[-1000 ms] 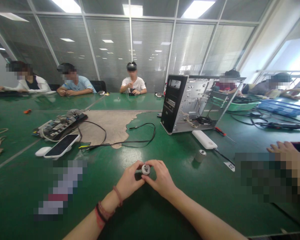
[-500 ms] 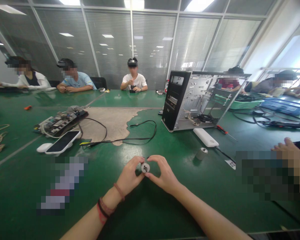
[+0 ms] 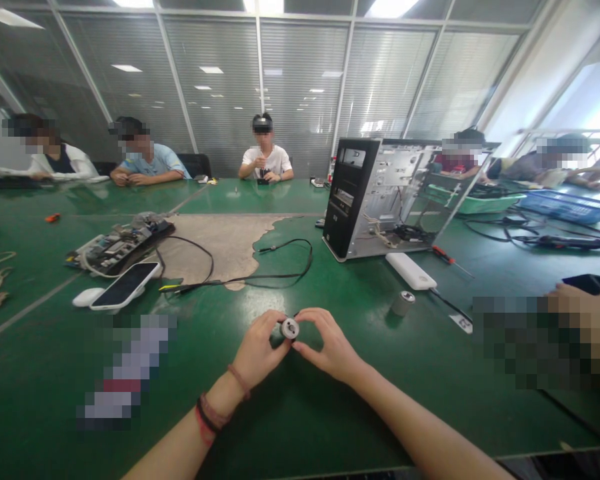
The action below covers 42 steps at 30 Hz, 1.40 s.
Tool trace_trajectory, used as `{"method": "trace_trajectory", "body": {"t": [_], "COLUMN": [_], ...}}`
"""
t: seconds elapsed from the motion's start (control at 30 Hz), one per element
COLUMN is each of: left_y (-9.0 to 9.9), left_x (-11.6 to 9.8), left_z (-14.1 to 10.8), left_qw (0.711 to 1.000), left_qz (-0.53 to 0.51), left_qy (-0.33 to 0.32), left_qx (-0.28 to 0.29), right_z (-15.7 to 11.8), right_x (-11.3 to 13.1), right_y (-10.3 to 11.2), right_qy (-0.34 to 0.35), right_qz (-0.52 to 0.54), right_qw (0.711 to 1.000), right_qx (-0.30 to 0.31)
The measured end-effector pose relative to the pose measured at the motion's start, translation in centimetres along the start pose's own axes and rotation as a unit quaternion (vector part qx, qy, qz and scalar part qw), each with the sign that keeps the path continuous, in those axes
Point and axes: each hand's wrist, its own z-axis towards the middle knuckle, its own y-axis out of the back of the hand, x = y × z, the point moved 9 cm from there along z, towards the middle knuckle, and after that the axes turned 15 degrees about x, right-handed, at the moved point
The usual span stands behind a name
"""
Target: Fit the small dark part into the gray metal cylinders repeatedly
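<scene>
A small round metal part (image 3: 290, 329), its end face with a dark hole turned toward me, is held between both hands over the green table. My left hand (image 3: 263, 347) is closed on its left side with thumb and fingertips. From the right, the fingertips and thumb of my right hand (image 3: 327, 343) pinch the same part. A second metal cylinder (image 3: 403, 304) stands on the table to the right of my hands.
An open computer case (image 3: 350, 200) stands ahead on the green table (image 3: 260, 427). A white power bank (image 3: 411, 271), a screwdriver (image 3: 453, 261), a phone (image 3: 127, 285), a circuit assembly (image 3: 120, 247) and black cables lie around. Another person's hand (image 3: 587, 313) is at right.
The metal part has tilted slightly in my fingers, and its face has turned a little. The other person's hand at right has shifted slightly. The camera view has moved a little.
</scene>
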Motion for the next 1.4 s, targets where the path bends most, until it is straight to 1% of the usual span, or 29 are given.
{"method": "trace_trajectory", "body": {"t": [0.1,0.23,0.33,0.5,0.6,0.7,0.8,1.07,1.2,1.3,1.37,1.4], "left_y": [-0.1,-0.8,-1.4,-2.0,-2.2,-2.1,-2.0,-2.1,-2.1,-1.9,-1.8,-1.8], "left_x": [0.3,0.8,1.2,1.3,1.2,1.3,1.6,1.3,1.2,1.2,1.1,1.0], "left_z": [0.2,0.3,0.4,0.4,0.4,0.4,0.4,0.5,0.4,0.5,0.5,0.6], "left_qw": [0.999,0.993,0.99,0.989,0.99,0.992,0.994,0.994,0.994,0.995,0.995,0.995], "left_qz": [-0.043,-0.1,-0.108,-0.087,-0.076,-0.059,-0.039,-0.022,-0.017,-0.007,0.001,0.004], "left_qy": [0.027,0.042,0.051,0.064,0.059,0.056,0.061,0.052,0.048,0.042,0.038,0.037], "left_qx": [0.016,0.052,0.076,0.103,0.104,0.092,0.082,0.09,0.092,0.093,0.095,0.097], "right_z": [0.0,-0.1,-0.2,-0.1,0.1,0.3,0.5,0.9,0.9,0.6,0.4,0.4], "right_x": [-0.2,-0.6,-1.0,-1.5,-1.3,-1.2,-1.4,-1.5,-1.4,-2.1,-3.0,-3.5], "right_y": [0.1,0.1,0.1,-0.3,-0.8,-1.0,-1.1,-1.1,-0.2,1.0,1.2,1.0], "right_qy": [-0.01,-0.031,-0.046,-0.059,-0.049,-0.045,-0.048,-0.045,-0.041,-0.067,-0.097,-0.11], "right_qz": [-0.001,0.004,0.01,0.019,0.024,0.028,0.037,0.064,0.093,0.098,0.094,0.095], "right_qw": [1.0,0.999,0.999,0.998,0.998,0.998,0.998,0.997,0.995,0.992,0.99,0.989], "right_qx": [-0.001,0.005,0.003,0.017,0.034,0.04,0.032,0.007,-0.023,-0.046,-0.033,-0.014]}}
